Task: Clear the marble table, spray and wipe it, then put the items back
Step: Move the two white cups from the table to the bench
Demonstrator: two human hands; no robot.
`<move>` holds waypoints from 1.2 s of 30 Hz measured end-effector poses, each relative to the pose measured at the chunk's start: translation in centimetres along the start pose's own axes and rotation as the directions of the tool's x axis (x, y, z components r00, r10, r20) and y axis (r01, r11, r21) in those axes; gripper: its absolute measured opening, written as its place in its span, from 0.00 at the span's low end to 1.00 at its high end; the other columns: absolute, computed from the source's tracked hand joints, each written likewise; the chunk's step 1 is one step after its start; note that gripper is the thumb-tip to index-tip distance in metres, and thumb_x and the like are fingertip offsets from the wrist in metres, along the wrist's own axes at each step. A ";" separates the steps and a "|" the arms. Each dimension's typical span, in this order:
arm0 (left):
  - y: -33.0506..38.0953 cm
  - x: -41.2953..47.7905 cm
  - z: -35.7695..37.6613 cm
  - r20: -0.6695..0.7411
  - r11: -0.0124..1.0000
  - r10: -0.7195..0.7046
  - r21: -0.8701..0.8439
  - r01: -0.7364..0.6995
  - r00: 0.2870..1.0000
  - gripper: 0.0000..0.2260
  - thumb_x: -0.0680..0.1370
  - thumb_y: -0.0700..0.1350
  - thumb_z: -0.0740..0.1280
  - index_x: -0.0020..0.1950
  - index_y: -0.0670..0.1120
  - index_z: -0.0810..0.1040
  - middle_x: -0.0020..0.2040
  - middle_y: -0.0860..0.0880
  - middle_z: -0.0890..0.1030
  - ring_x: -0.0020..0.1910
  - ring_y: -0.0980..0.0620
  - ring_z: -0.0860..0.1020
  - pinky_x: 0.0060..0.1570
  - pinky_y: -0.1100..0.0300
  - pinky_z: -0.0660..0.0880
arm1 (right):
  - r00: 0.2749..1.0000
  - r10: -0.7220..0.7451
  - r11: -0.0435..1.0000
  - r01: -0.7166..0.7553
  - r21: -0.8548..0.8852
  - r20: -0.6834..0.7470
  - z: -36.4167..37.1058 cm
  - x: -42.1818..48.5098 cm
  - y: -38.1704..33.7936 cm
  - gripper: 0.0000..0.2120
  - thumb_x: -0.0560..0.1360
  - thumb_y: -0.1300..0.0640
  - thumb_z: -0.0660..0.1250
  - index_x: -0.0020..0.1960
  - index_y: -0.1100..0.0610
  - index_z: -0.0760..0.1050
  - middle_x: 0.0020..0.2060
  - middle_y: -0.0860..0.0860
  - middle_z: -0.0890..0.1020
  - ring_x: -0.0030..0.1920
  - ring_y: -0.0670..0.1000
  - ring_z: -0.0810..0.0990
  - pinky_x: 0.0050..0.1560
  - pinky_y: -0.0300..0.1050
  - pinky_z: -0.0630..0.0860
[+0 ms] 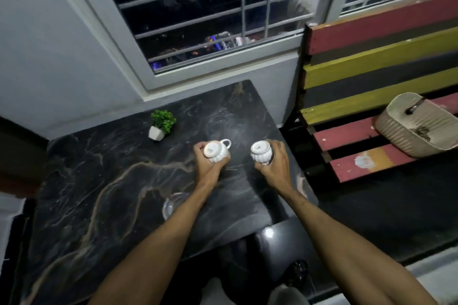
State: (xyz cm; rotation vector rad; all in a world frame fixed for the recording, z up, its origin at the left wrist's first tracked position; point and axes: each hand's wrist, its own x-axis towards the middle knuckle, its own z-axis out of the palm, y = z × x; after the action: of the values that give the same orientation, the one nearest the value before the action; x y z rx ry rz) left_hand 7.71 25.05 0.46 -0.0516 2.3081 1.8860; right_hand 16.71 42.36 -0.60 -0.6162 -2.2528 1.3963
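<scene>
The black marble table [99,181] fills the left and middle of the head view. My left hand [207,163] grips a white ribbed cup [216,152], turned so its base faces me and its handle points right. My right hand [272,166] grips a second white ribbed cup [260,152], also tilted base up. Both cups are held over the table's right part, apart from each other. A small green plant in a white pot [160,125] stands near the table's far edge. A clear glass dish [172,205] lies on the table, partly hidden under my left forearm.
A barred window [210,15] is behind the table. To the right stands a bench of red, yellow and black slats [371,74] with a beige ribbed basket [418,124] on its seat. A glossy black stool [277,250] sits below the table's near right corner.
</scene>
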 end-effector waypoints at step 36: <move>-9.5 6.0 52.7 0.165 0.965 -0.104 0.256 0.060 0.981 0.29 0.61 0.46 0.85 0.54 0.48 0.73 0.49 0.49 0.83 0.47 0.49 0.81 0.46 0.49 0.80 | 0.943 0.307 0.902 -0.332 -0.276 -0.132 -27.3 24.9 37.2 0.27 0.67 0.64 0.76 0.62 0.57 0.68 0.52 0.54 0.78 0.51 0.58 0.77 0.49 0.54 0.76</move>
State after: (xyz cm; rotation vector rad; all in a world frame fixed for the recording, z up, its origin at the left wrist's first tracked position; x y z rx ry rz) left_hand 8.41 75.03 -19.72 0.0481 2.3600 1.4832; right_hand 17.27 90.96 -20.25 -1.1698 -2.3869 1.1474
